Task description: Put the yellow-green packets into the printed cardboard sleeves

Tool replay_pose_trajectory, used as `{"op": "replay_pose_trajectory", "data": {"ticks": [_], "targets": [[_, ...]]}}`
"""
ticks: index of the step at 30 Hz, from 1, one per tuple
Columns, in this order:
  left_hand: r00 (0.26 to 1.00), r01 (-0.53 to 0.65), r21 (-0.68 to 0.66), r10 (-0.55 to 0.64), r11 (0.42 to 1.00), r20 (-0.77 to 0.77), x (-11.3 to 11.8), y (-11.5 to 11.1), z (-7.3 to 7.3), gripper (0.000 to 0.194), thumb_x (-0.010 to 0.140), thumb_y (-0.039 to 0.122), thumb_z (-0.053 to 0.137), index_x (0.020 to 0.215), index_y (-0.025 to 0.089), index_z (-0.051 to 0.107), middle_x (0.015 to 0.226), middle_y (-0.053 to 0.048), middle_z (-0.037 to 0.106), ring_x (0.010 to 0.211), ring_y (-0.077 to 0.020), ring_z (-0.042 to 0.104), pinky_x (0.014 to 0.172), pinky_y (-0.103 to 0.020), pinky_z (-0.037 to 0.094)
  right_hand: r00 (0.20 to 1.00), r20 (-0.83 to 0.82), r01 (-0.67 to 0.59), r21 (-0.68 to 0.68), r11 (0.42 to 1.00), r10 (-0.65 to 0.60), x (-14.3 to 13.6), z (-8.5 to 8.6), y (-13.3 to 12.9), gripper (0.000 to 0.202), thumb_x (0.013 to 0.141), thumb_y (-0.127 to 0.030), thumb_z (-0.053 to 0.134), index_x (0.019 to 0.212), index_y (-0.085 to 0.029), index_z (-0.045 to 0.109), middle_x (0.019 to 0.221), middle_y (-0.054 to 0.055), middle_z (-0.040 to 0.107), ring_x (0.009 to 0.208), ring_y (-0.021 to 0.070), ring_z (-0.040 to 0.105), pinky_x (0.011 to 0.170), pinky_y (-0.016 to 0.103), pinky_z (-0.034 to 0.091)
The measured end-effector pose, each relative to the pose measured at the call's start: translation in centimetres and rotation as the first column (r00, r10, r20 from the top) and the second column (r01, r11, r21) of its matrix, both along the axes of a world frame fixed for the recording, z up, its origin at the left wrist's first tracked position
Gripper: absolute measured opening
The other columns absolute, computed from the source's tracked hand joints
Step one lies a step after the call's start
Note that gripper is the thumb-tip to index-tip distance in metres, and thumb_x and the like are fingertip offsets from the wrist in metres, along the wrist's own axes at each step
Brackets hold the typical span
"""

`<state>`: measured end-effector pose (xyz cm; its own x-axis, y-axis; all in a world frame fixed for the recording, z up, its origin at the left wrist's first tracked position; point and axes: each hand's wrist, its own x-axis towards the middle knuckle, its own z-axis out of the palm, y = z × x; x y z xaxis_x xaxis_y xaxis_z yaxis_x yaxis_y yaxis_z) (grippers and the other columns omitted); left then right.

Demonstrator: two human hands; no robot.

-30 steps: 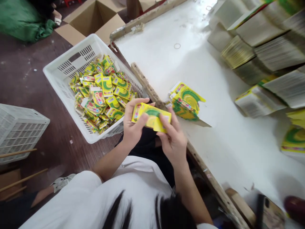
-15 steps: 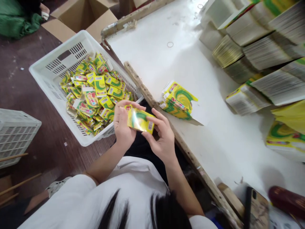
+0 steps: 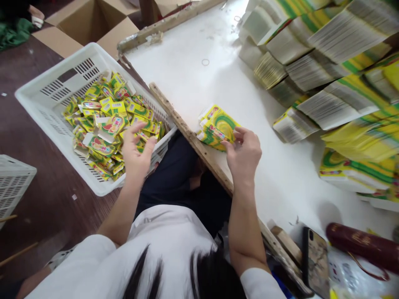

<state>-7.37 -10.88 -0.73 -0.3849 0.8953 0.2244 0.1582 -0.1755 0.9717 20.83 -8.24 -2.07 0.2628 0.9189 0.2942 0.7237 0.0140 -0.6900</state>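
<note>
A heap of boxes [image 3: 114,124] in the white basket [image 3: 101,187] looked done, the small pile [image 3: 221,124] and bigger stacks [image 3: 349,31] on the desk [image 3: 271,178] undone, while the left hand [image 3: 135,157] hovered open, seemingly empty, and the right hand [image 3: 245,155] pinched the small pile's edge.

a small stack of cartons [image 3: 222,124], yellow with green swirls and red-and-white lettering, is lying slightly fanned on the worktop [image 3: 183,70], near its wooden edge. small boxes [image 3: 107,124] in matching colours are lying jumbled in the white basket [image 3: 46,114], some showing white flaps.
</note>
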Motion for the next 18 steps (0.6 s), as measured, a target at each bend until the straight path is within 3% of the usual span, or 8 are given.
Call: {"op": "replay_pose_trajectory", "data": {"ticks": [2, 4, 7, 9, 11, 15, 18], "targets": [[0.995, 0.096, -0.036, -0.095, 0.995, 0.025, 1.9, -0.4, -0.1, 0.040, 0.085, 0.044, 0.080, 0.117, 0.022, 0.068, 0.127, -0.007, 0.068, 0.129, -0.0231, 0.061, 0.105, -0.034, 0.050, 0.999, -0.034, 0.034, 0.028, 0.999, -0.033, -0.2, 0.8, -0.5, 0.038, 0.081, -0.033, 0.075, 0.115, -0.022, 0.060, 0.101, 0.007, 0.064, 0.099, 0.0295, 0.062, 0.097, 0.053, 0.052], [0.957, 0.261, -0.103, -0.242, 0.960, 0.163, 3.6, -0.8, -0.1, 0.043, 0.083, 0.048, 0.081, 0.116, 0.022, 0.068, 0.123, -0.008, 0.071, 0.123, -0.0229, 0.065, 0.102, -0.035, 0.053, 0.993, -0.102, 0.057, 0.063, 0.996, -0.050, -0.7, 1.7, -1.3, 0.046, 0.077, -0.028, 0.079, 0.117, -0.024, 0.056, 0.096, 0.003, 0.059, 0.092, 0.0261, 0.061, 0.091, 0.049, 0.054], [0.757, 0.529, -0.109, -0.410, 0.842, 0.508, 5.9, -1.0, 0.1, 0.062, 0.072, 0.056, 0.087, 0.120, 0.023, 0.066, 0.125, -0.010, 0.072, 0.125, -0.0270, 0.066, 0.104, -0.039, 0.054, 0.969, -0.228, -0.081, 0.071, 0.994, 0.095, -2.5, 2.8, -3.1, 0.054, 0.074, -0.023, 0.082, 0.119, -0.026, 0.052, 0.093, -0.001, 0.055, 0.085, 0.0213, 0.061, 0.081, 0.041, 0.056], [0.610, 0.580, -0.066, -0.379, 0.812, 0.695, 7.3, -1.0, 0.6, 0.068, 0.071, 0.064, 0.084, 0.122, 0.024, 0.065, 0.127, -0.009, 0.072, 0.125, -0.0301, 0.066, 0.103, -0.043, 0.054, 0.902, -0.311, -0.304, 0.038, 0.952, 0.300, -4.2, 3.1, -4.5, 0.050, 0.077, -0.020, 0.080, 0.118, -0.026, 0.052, 0.093, -0.001, 0.056, 0.083, 0.0186, 0.062, 0.076, 0.036, 0.056], [0.586, 0.508, -0.059, -0.295, 0.859, 0.755, 8.4, -0.9, 1.1, 0.062, 0.076, 0.069, 0.076, 0.118, 0.025, 0.066, 0.121, -0.009, 0.073, 0.121, -0.0311, 0.068, 0.099, -0.045, 0.056, 0.803, -0.439, -0.438, 0.023, 0.899, 0.402, -5.9, 3.0, -5.7, 0.043, 0.083, -0.019, 0.076, 0.118, -0.027, 0.053, 0.094, -0.001, 0.057, 0.082, 0.0164, 0.062, 0.071, 0.031, 0.056], [0.747, 0.259, 0.070, -0.246, 0.963, 0.617, 9.0, -0.8, 1.0, 0.046, 0.088, 0.068, 0.064, 0.103, 0.025, 0.065, 0.095, -0.006, 0.070, 0.101, -0.0259, 0.071, 0.086, -0.039, 0.059, 0.556, -0.700, -0.556, 0.088, 0.827, 0.448, -7.8, 2.4, -6.8, 0.053, 0.083, -0.025, 0.081, 0.127, -0.030, 0.051, 0.098, -0.001, 0.060, 0.083, 0.0145, 0.062, 0.070, 0.027, 0.055], [0.808, 0.146, 0.201, -0.234, 0.969, 0.542, 8.8, -0.8, -0.1, 0.044, 0.092, 0.068, 0.058, 0.100, 0.025, 0.060, 0.084, -0.001, 0.060, 0.083, -0.0183, 0.066, 0.081, -0.034, 0.057, 0.506, -0.728, -0.622, 0.063, 0.780, 0.463, -8.2, 1.8, -7.1, 0.061, 0.079, -0.030, 0.087, 0.130, -0.030, 0.054, 0.099, -0.001, 0.062, 0.081, 0.0140, 0.061, 0.071, 0.028, 0.054]]}}
